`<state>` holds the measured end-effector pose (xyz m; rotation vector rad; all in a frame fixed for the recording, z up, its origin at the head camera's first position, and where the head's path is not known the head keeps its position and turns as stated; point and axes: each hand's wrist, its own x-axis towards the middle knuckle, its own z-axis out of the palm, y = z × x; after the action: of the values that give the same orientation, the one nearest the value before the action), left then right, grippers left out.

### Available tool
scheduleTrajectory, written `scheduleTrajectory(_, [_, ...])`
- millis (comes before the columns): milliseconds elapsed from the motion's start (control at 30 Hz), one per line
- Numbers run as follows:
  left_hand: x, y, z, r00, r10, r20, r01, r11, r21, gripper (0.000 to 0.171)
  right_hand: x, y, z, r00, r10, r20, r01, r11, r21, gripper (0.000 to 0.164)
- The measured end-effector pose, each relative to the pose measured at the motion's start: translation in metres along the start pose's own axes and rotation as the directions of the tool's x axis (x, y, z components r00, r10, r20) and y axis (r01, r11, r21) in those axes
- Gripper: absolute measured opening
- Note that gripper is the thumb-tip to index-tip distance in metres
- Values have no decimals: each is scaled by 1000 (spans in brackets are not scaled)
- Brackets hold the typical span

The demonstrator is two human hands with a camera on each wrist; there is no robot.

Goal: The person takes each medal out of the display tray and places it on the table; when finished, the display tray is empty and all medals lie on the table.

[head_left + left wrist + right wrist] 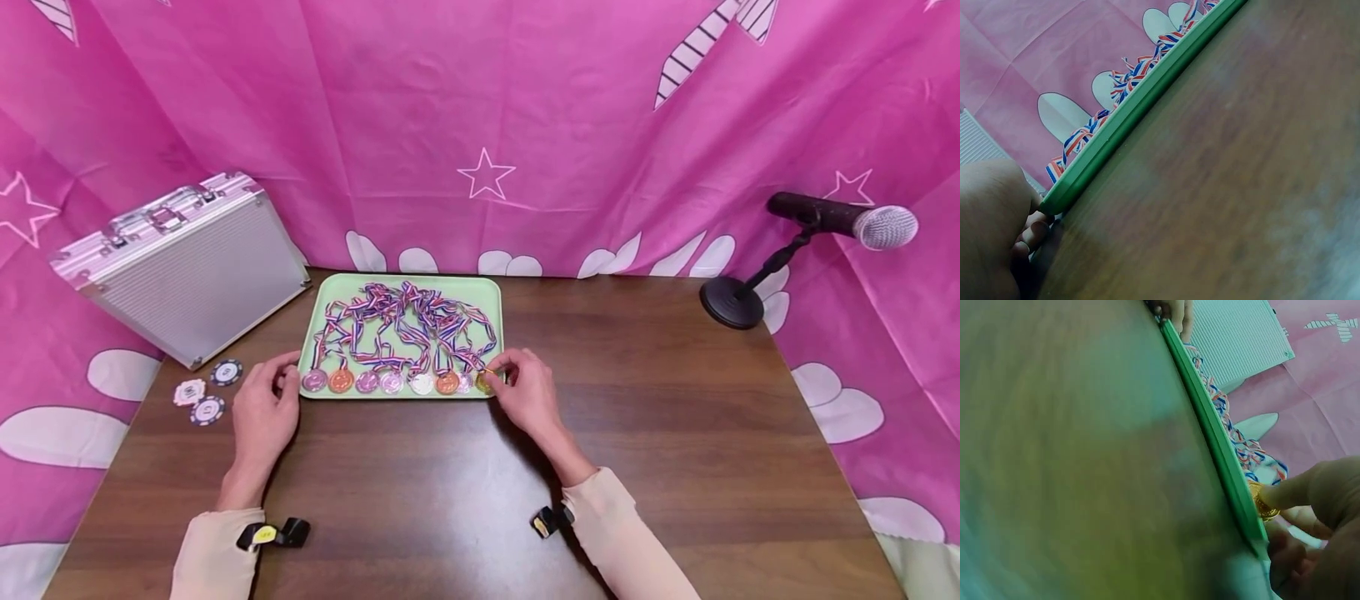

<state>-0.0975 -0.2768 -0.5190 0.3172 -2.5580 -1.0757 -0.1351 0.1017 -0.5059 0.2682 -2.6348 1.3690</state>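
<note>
A pale green tray point(405, 396) holds a row of gold, silver, bronze and pinkish-looking medals along its front. Their red, white and blue ribbons point(408, 325) lie tangled behind them. At the tray's front left corner, my left hand point(266, 408) grips the edge; in the left wrist view its curled fingers point(1036, 232) show just under the rim. My right hand point(525, 392) is at the front right corner. It pinches the gold medal point(1262, 501), the thumb lying against it and lower fingers close by the tray's end.
Left of the tray stands a silver case point(202, 275), with several poker chips point(207, 410) in front. A microphone point(840, 218) on a round black base point(731, 302) stands at the back right. A pink curtain point(420, 125) hangs behind the wooden table point(420, 500).
</note>
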Motion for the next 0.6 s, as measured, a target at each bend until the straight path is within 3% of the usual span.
scheduleTrajectory(167, [0,0,0,1000,5,-4,-5,1000,-2,34,2,-21,-16,994,61,91,-73,989,130,8])
scheduleTrajectory(267, [0,0,1,1000,9,-6,-9,1000,-4,33,5,-28,-23,989,91,113,-116,965,235,6])
scheduleTrajectory(367, [0,0,0,1000,7,-2,-7,1000,-4,34,10,-40,-31,987,112,117,-148,918,369,9])
scheduleTrajectory(500, [0,0,0,1000,8,0,-8,1000,-4,34,22,-61,-44,983,131,127,-179,829,530,13])
scheduleTrajectory(600, [1,-1,0,1000,10,2,-10,1000,-4,34,33,-77,-57,986,126,109,-166,783,599,15])
